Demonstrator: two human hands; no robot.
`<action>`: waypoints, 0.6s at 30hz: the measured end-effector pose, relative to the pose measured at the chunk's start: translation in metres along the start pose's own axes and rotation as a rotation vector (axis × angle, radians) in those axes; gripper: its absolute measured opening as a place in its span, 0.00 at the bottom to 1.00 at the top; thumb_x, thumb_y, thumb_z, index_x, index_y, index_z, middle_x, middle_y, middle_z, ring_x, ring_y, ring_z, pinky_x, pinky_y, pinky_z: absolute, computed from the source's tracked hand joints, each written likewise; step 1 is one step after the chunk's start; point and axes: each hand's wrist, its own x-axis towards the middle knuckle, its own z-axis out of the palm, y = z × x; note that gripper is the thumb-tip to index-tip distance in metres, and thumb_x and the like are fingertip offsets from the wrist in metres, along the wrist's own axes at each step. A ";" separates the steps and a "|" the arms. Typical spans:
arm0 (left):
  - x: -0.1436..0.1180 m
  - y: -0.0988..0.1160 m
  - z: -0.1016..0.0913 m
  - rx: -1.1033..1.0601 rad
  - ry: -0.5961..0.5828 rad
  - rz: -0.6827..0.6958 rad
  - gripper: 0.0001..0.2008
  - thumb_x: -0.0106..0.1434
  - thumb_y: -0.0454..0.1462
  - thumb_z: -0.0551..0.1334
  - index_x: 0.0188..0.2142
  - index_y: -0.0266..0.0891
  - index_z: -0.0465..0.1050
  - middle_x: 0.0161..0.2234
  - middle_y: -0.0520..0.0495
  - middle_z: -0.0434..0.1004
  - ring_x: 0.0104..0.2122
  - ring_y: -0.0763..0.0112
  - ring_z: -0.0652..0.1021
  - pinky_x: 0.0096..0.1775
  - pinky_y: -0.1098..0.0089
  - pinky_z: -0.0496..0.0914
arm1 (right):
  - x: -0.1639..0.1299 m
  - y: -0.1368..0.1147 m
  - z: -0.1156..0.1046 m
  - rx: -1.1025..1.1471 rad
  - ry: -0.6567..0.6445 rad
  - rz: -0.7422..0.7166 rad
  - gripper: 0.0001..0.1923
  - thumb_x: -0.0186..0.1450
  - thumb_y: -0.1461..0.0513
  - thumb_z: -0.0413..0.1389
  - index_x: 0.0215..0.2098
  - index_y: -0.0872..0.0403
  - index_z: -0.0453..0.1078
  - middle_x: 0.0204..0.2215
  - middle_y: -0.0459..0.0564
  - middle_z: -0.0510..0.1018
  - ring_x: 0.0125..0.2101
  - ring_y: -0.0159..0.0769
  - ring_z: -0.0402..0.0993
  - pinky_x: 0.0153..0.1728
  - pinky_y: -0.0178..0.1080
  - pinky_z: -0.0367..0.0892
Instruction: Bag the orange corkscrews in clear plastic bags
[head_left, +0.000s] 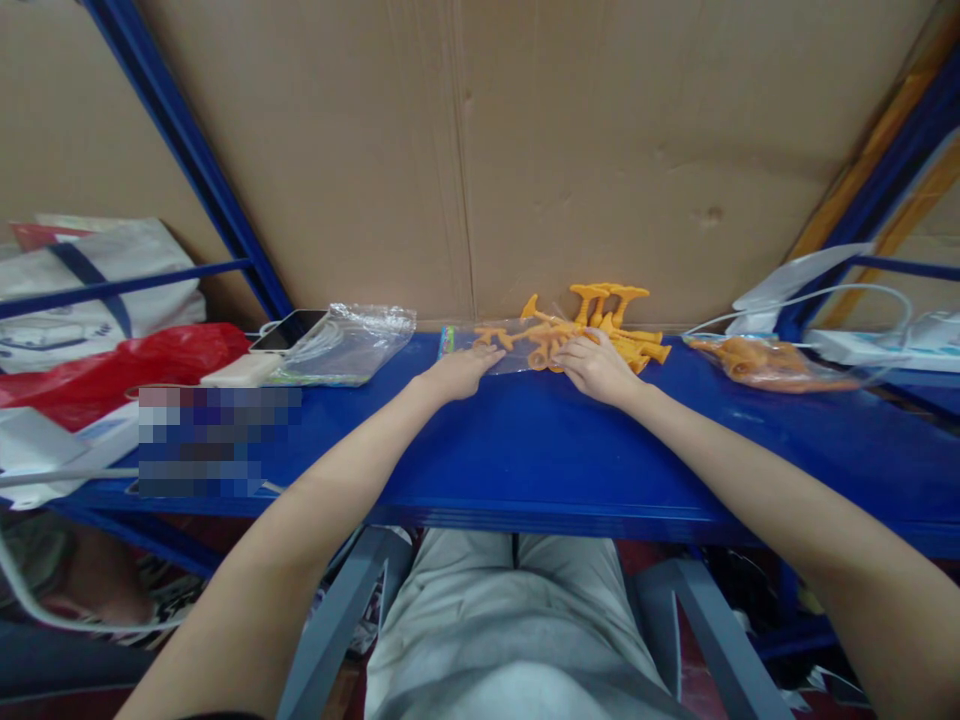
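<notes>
- The left hand [461, 368] lies flat on the near edge of a clear plastic bag [491, 345], fingers stretched out and pressing it to the blue shelf [525, 450]; it grips nothing.
- The right hand [596, 365] is curled, and its fingertips pinch an orange plastic piece [541, 352] at the mouth of the bag.
- The bag lies just beyond both hands, its long side going left to right; the mouth is on the side of the right hand, so this hand is nearer to it.
- A pile of orange pieces [619, 320] stands just behind the right hand, against the cardboard wall [480, 150].
- Further right lies a filled bag [765, 362]; to the left there are empty bags [349, 345], a phone [289, 330] and a red bag [120, 365].
</notes>
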 end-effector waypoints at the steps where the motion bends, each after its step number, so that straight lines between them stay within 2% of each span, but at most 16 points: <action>1: 0.000 -0.002 0.001 -0.008 -0.051 -0.034 0.35 0.60 0.27 0.51 0.68 0.41 0.54 0.68 0.43 0.55 0.67 0.64 0.60 0.64 0.58 0.58 | 0.000 0.000 0.001 0.006 -0.008 -0.007 0.17 0.70 0.65 0.46 0.41 0.53 0.78 0.39 0.55 0.82 0.44 0.42 0.72 0.52 0.49 0.54; 4: -0.002 -0.006 0.002 -0.052 -0.182 -0.120 0.40 0.58 0.27 0.51 0.70 0.42 0.48 0.71 0.42 0.45 0.69 0.56 0.53 0.64 0.47 0.54 | 0.001 0.000 0.002 0.025 -0.041 -0.016 0.17 0.71 0.64 0.46 0.42 0.52 0.78 0.39 0.54 0.82 0.45 0.43 0.72 0.53 0.49 0.54; 7: -0.004 -0.005 -0.001 -0.093 -0.249 -0.159 0.41 0.58 0.27 0.51 0.71 0.43 0.45 0.71 0.42 0.41 0.69 0.53 0.50 0.63 0.45 0.54 | 0.001 -0.001 0.001 0.042 -0.056 -0.007 0.18 0.71 0.63 0.46 0.43 0.52 0.78 0.40 0.53 0.82 0.47 0.42 0.73 0.52 0.49 0.55; 9: -0.004 -0.003 -0.003 -0.105 -0.274 -0.177 0.38 0.61 0.29 0.50 0.71 0.45 0.45 0.71 0.43 0.40 0.69 0.52 0.49 0.63 0.41 0.52 | 0.001 0.000 0.001 0.052 -0.051 -0.004 0.17 0.71 0.64 0.46 0.42 0.52 0.79 0.41 0.54 0.82 0.47 0.43 0.73 0.52 0.49 0.55; 12: -0.004 -0.001 -0.005 -0.128 -0.311 -0.209 0.31 0.69 0.36 0.47 0.70 0.45 0.46 0.71 0.42 0.41 0.69 0.50 0.48 0.61 0.35 0.48 | 0.001 0.001 0.001 0.064 -0.054 -0.019 0.17 0.70 0.64 0.46 0.42 0.52 0.79 0.42 0.54 0.82 0.48 0.43 0.72 0.52 0.49 0.55; 14: -0.005 0.001 -0.006 -0.148 -0.322 -0.218 0.29 0.71 0.43 0.45 0.70 0.43 0.47 0.71 0.40 0.43 0.69 0.48 0.48 0.61 0.34 0.46 | 0.001 0.001 0.001 0.070 -0.064 -0.027 0.17 0.70 0.63 0.46 0.43 0.50 0.79 0.43 0.54 0.81 0.48 0.43 0.72 0.52 0.49 0.56; 18: -0.009 0.005 -0.011 -0.168 -0.319 -0.214 0.39 0.67 0.58 0.47 0.71 0.44 0.45 0.71 0.40 0.39 0.69 0.44 0.44 0.63 0.36 0.42 | 0.001 -0.001 -0.001 0.074 -0.068 -0.041 0.17 0.71 0.63 0.46 0.43 0.50 0.79 0.43 0.54 0.81 0.49 0.44 0.72 0.51 0.50 0.57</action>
